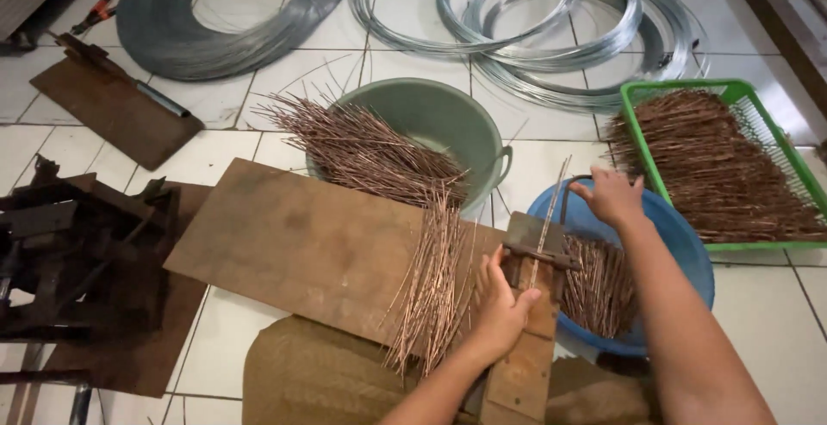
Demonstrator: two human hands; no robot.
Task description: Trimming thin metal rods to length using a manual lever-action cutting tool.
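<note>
Single head view, steeply down, close over tiled floor (pixel 258 322).

You've got coppery-brown wire rods (pixel 435 291) fanned over a plain brown board (pixel 301 244). Your right hand (pixel 613 196) sits at a bright blue basin (pixel 685 253), and past it you see a vivid green mesh tray (pixel 745 93) full of the same copper tone. The tub (pixel 457 124) is dull grey-green. Silver coils (pixel 560 29) shine on white tiles (pixel 224 339); one coil (pixel 215 20) is darker grey.
</note>
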